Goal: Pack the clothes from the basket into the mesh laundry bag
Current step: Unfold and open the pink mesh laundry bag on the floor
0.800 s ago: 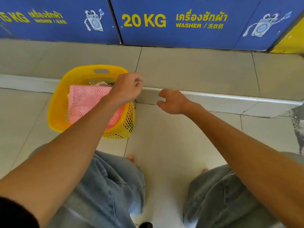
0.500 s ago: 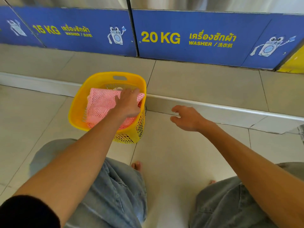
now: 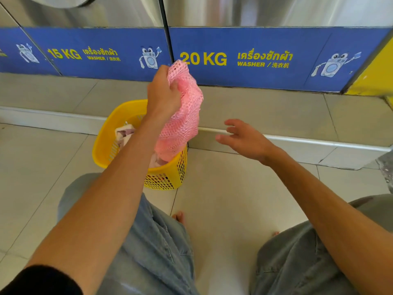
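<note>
Pale floor tiles (image 3: 223,188) run from the person's denim-clad knees to the blue-banded washers (image 3: 234,60) at the far side. Since a moment ago the left hand (image 3: 163,92), fist clenched on it, has lifted the pink mesh laundry bag (image 3: 182,116) off the yellow plastic basket (image 3: 165,177); it hangs lengthwise, tail dipping into the basket, uncovering pale clothes (image 3: 124,133) for packing. The right hand (image 3: 244,137) hovers spread and empty to the right of the bag.

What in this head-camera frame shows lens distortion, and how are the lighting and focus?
Head view: the wide lens bows the blue washer panels and the floor step; lighting is soft and even, with a faint sheen on the steel above; the left hand gripping the pink mesh bag looks slightly soft, the basket clear.
</note>
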A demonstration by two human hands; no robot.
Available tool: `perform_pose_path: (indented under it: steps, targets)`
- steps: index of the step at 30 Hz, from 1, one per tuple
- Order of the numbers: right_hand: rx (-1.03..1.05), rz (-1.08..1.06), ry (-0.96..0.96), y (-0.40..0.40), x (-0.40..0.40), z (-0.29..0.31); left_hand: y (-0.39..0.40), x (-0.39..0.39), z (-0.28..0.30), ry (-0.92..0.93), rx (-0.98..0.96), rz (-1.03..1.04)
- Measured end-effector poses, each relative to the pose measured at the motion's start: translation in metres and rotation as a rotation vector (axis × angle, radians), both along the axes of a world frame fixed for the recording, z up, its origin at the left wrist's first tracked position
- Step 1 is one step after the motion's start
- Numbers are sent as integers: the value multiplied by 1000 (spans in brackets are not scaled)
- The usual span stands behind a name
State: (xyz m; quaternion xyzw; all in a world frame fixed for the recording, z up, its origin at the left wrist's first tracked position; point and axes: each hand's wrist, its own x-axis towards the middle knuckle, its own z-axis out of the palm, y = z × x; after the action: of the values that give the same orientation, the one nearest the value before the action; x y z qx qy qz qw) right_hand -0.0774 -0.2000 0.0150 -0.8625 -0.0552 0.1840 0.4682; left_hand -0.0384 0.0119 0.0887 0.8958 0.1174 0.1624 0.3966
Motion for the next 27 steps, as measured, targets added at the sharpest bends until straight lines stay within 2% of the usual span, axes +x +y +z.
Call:
perform_pose_path:
  steps: [2,5,8,12,15,19,21,24,27]
  targets:
    - [206,-21,53,-1,-7,7,-18,-3,7,-27,-142,-68]
    - [355,-11,-10,-8,-15,5,-52,-9,-4,34,-348,-179]
    - [358,-93,-4,-18,-25,1,-88,-17,-29,149,-460,-266]
    - [301,-297,146,-39,-28,-29,-113,-20,-69,302,-522,-236]
    - [473,-547,298,-56,-32,-61,-114,-24,-106,437,-442,-263]
    - [619,-735,391,-71,-30,-89,-112,-33,-148,668,-129,-567]
    - [708,-859,407,-78,-22,-98,-112,-35,-168,726,-43,-643]
    - [718,-927,475,-88,-15,-110,-113,-34,-188,727,-140,-668]
    - [600,-733,597,-83,-18,-120,-113,-36,-193,767,-308,-608]
